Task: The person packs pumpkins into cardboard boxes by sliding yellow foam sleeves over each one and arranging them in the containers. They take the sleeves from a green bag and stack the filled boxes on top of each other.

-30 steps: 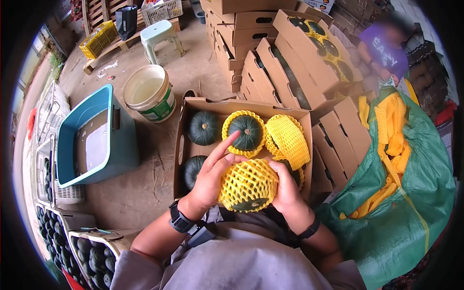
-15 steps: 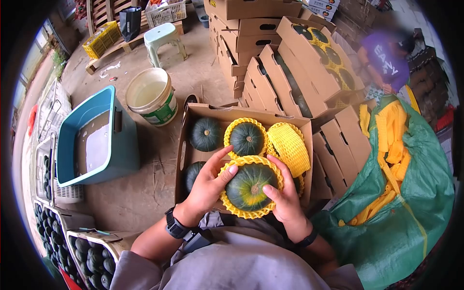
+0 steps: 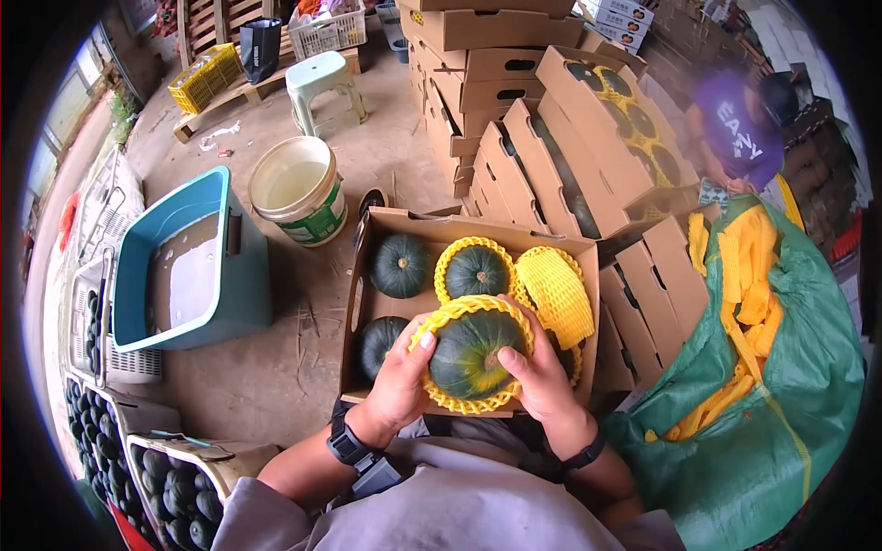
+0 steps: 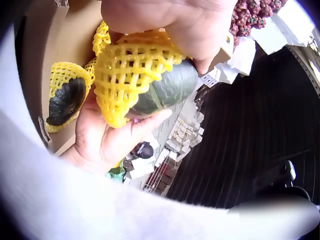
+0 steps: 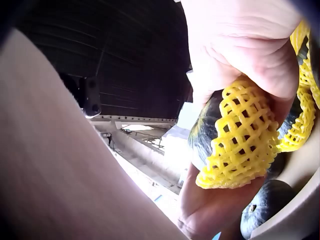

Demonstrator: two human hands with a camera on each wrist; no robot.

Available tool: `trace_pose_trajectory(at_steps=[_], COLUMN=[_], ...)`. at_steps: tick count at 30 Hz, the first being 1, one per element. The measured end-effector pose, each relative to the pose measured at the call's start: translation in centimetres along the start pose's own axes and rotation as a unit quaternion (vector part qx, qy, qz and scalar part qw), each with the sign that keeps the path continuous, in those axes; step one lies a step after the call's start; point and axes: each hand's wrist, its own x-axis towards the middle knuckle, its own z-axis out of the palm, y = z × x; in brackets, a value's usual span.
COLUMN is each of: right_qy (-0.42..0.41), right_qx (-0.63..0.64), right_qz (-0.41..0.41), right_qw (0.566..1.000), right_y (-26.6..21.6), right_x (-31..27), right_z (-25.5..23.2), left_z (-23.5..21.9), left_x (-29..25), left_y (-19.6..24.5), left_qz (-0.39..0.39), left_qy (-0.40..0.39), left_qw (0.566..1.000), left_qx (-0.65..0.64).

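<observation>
Held up over the front of an open cardboard box [image 3: 354,285] is a dark green pumpkin [image 3: 469,358] with a yellow-green patch by its stem. A yellow foam net [image 4: 132,70] wraps its sides and underside, leaving the stem face bare toward the head camera. My left hand [image 3: 398,384] grips its left side, thumb over the net's edge. On the right side my right hand [image 3: 548,384] holds it, thumb near the stem. Behind it in the box lie bare pumpkins [image 3: 400,266], a netted pumpkin [image 3: 476,273] and one mostly covered by yellow netting [image 3: 557,292].
A green sack [image 3: 772,386] of yellow foam nets [image 3: 749,266] stands at right. Stacked cardboard boxes [image 3: 505,69] rise behind. At left are a blue tub [image 3: 248,285], a bucket [image 3: 317,220] and crates of pumpkins [image 3: 175,491]. A person in purple [image 3: 740,124] is at the back right.
The pumpkin has turned from its netted side to its bare stem face toward the head camera. My left index finger, raised earlier, has come down to the pumpkin, and both hands have shifted their grip.
</observation>
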Motion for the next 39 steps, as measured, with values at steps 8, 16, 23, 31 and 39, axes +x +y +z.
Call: trace_pose_trajectory(at_steps=[8, 16, 23, 31, 39], right_qy=[0.029, -0.056, -0.055, -0.266, -0.135], right_qx=[-0.302, 0.005, -0.165, -0.554, -0.132], right_qz=[-0.114, -0.009, -0.132, 0.091, -0.033], right_qw=[0.946, 0.998, 0.976, 0.784, 0.981], right_y=[0.0, -3.5, -3.6, -4.1, -2.8], right_x=[0.7, 1.6, 1.8, 4.0, 3.0], right_z=[2.5, 2.2, 2.2, 0.3, 6.0], left_z=[1.3, 1.1, 1.4, -0.9, 0.8], left_x=[1.8, 2.4, 0.3, -4.0, -1.8], left_y=[-0.2, 1.2, 3.5, 7.8, 4.9], left_qz=[0.011, -0.087, 0.163, 0.157, 0.167], left_qy=[0.100, 0.011, 0.042, 0.124, 0.095], left_qw=[0.993, 0.996, 0.945, 0.969, 0.961], left_qx=[0.055, -0.026, 0.279, 0.146, 0.198])
